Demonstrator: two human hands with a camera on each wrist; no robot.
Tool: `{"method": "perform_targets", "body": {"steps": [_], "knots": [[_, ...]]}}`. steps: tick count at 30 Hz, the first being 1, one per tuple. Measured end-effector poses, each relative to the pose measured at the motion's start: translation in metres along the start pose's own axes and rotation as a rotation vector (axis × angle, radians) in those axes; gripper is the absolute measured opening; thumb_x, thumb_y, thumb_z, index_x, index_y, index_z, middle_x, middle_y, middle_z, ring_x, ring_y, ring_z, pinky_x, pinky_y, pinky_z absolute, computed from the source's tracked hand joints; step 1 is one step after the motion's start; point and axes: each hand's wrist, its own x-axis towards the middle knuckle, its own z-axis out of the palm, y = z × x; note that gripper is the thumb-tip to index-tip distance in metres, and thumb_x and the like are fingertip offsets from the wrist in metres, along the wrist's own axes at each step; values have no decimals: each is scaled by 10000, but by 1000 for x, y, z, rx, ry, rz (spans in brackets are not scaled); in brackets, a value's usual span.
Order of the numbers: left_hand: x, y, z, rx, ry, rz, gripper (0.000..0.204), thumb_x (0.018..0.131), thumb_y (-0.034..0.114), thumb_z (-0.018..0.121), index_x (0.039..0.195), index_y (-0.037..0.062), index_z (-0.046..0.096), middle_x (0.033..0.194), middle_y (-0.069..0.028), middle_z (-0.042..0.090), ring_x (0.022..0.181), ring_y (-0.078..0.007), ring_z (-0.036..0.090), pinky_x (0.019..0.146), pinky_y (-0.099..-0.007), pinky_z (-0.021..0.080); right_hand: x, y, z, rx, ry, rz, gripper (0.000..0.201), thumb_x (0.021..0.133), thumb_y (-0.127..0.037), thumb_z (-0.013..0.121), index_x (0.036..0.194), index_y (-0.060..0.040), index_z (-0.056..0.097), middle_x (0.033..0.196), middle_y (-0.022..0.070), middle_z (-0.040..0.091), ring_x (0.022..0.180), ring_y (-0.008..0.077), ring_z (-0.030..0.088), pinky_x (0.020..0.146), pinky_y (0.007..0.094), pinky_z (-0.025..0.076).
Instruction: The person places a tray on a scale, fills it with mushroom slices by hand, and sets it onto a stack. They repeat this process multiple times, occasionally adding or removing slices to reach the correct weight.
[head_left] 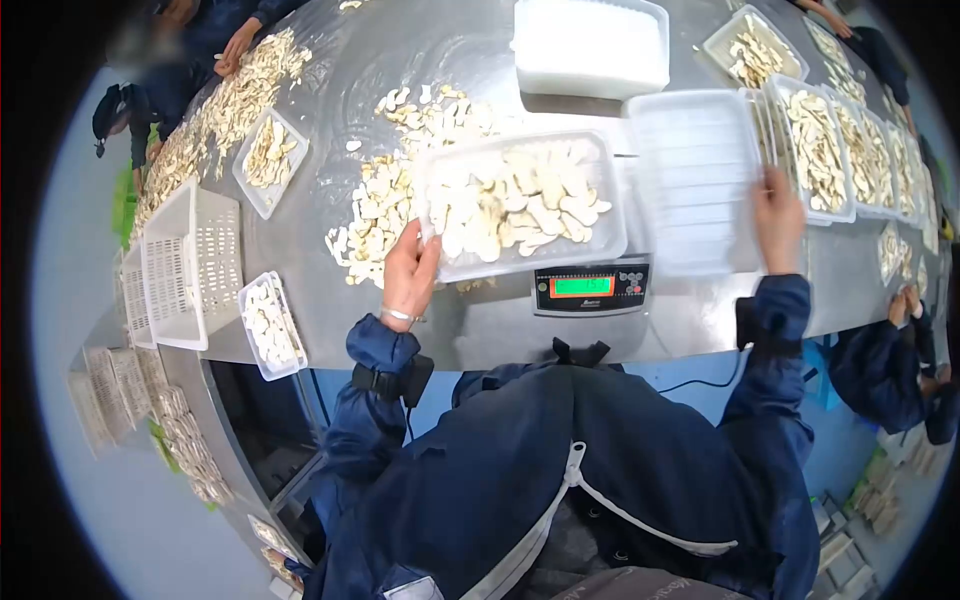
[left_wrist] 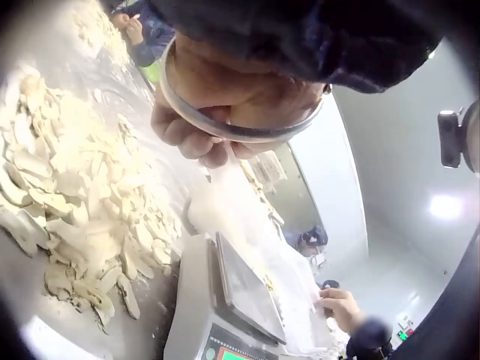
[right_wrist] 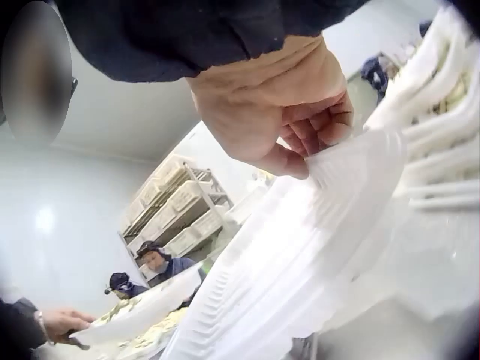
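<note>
My left hand (head_left: 408, 272) grips the near left corner of a clear plastic tray (head_left: 610, 215) with pale mushroom slices (head_left: 545, 200) in it. The tray is lifted, slightly tilted, over the left part of a digital scale (head_left: 592, 290) with a lit green display. In the left wrist view, the scale's metal plate (left_wrist: 251, 289) shows below the hand. My right hand (head_left: 780, 222) pinches the right edge of a second, ribbed white tray (head_left: 695, 180) with nothing in it. The right wrist view shows thumb and fingers on that tray's rim (right_wrist: 322, 161).
Loose slices (head_left: 380, 205) lie piled on the steel table (head_left: 320, 110) to the left. A stack of white trays (head_left: 590, 50) stands behind. Filled trays (head_left: 820, 150) line the right side. White perforated baskets (head_left: 195, 265) stand left, near a small filled tray (head_left: 270, 325). Other people work around the table.
</note>
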Motion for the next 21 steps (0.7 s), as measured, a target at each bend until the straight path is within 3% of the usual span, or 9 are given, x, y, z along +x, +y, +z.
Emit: {"method": "perform_targets", "body": {"steps": [3,4,7,8,10,13,16,18,21], "knots": [[14,-20,26,35,-50,61,308,928,111,536,1201,-32,530,703,-69,609,600,-94,503,551,-269,426,31,-2,-54,-36,108,63,289,883,-162,597,1150,-54,622,795,107,670,694,189,623,664,326,488],[17,-25,36,94,-73,65,308,923,113,542,1194,-32,533,675,-75,600,581,-100,500,539,-276,424,44,4,-54,195,70,59,320,875,-165,622,1175,-53,616,803,80,650,713,145,587,693,292,475],[26,-15,61,44,-163,-45,274,909,157,570,1140,9,562,637,-90,586,547,-122,497,519,-298,418,67,-23,-25,383,-93,-44,322,869,-113,616,1186,-60,614,871,93,648,767,153,585,735,285,472],[27,-12,69,30,-166,10,323,936,160,548,1221,9,528,600,7,508,535,-66,412,483,-262,353,71,-44,-10,425,-161,-107,325,864,-97,616,1187,-60,614,883,98,645,778,160,584,744,284,471],[28,-11,77,120,-130,-1,304,908,217,573,1136,16,565,634,-101,579,544,-207,526,539,-331,421,74,-76,24,421,-294,-288,303,852,-84,611,1153,-50,620,921,124,641,831,207,596,770,305,465],[26,-18,72,80,-135,-18,348,904,229,576,1190,32,555,680,-115,605,575,-230,560,577,-344,448,73,-113,52,206,-546,-352,275,842,-72,601,1115,-47,627,946,139,636,817,261,581,763,352,459],[11,-35,39,82,-8,78,328,905,203,570,1186,32,565,676,-110,604,590,-219,570,586,-339,455,66,-132,66,180,-651,-461,272,842,-57,582,1109,-55,631,960,133,636,833,292,572,775,380,453],[8,-73,1,135,145,-50,253,895,147,570,1109,25,627,712,-115,630,632,-216,605,607,-328,475,64,-130,74,244,-649,-581,275,846,-45,567,1112,-62,633,979,125,637,864,299,573,794,392,450],[4,-114,-77,276,432,74,227,837,119,637,1034,7,645,792,-134,646,674,-216,618,639,-317,494,48,-160,46,179,-330,-578,254,838,-28,574,1081,-59,642,940,121,647,875,295,581,817,388,454]]}}
